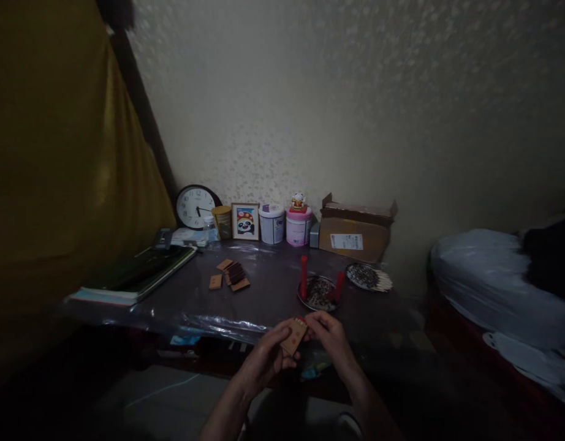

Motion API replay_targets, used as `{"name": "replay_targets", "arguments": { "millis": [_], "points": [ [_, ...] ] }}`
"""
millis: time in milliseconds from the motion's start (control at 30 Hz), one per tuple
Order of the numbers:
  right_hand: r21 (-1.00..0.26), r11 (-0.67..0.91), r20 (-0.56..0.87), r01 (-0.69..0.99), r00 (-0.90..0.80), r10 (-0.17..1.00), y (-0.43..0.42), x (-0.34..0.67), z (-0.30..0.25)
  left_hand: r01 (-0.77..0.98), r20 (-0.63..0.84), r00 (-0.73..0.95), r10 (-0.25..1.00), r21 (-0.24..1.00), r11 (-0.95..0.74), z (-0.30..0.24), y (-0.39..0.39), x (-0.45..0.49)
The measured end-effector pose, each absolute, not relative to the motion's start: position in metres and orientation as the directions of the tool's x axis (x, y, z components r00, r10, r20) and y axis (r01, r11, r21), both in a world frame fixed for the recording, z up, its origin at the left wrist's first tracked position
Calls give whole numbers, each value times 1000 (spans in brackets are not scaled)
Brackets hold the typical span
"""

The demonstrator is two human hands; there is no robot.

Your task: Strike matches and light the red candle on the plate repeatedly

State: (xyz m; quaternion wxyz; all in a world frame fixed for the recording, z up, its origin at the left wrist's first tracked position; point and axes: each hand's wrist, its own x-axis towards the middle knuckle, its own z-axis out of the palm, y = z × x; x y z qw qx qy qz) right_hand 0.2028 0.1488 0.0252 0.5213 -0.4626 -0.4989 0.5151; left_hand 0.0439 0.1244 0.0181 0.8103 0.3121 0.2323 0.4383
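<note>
My left hand point(269, 353) is closed around a small tan matchbox point(293, 337) with red marks, tilted at the table's near edge. Red match heads point(300, 320) show at its upper end. There my right hand point(327, 332) reaches in with its fingers pinched together; whatever is between the fingertips is too small to make out. Just beyond the hands, a round metal plate point(320, 294) with dark burnt bits bears an upright red candle point(304, 277) and a leaning red candle point(340, 285). More matchboxes point(231, 275) lie in a loose pile to the left.
Another plate point(363, 275) at right holds blackened matches. Along the wall stand a clock point(196, 207), a framed panda picture point(246, 222), a white tub point(271, 225), a pink tub point(299, 228) with a figurine, and a cardboard box point(356, 236). A large book point(140, 275) lies left.
</note>
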Motion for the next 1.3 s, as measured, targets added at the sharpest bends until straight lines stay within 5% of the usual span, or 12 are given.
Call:
{"name": "replay_targets", "arguments": {
  "millis": [667, 933, 1300],
  "points": [
    [-975, 172, 164, 142, -69, 984, 152, 209, 17, -431, -175, 298, 938, 853, 296, 6, 132, 43],
    [-822, 404, 362, 401, -179, 915, 147, 211, 24, -401, -136, 296, 946, 881, 252, 0, 133, 42],
    [-674, 519, 373, 527, -363, 854, 137, 213, 36, -322, -125, 291, 949, 921, 220, 10, 128, 44]
  ]
}}
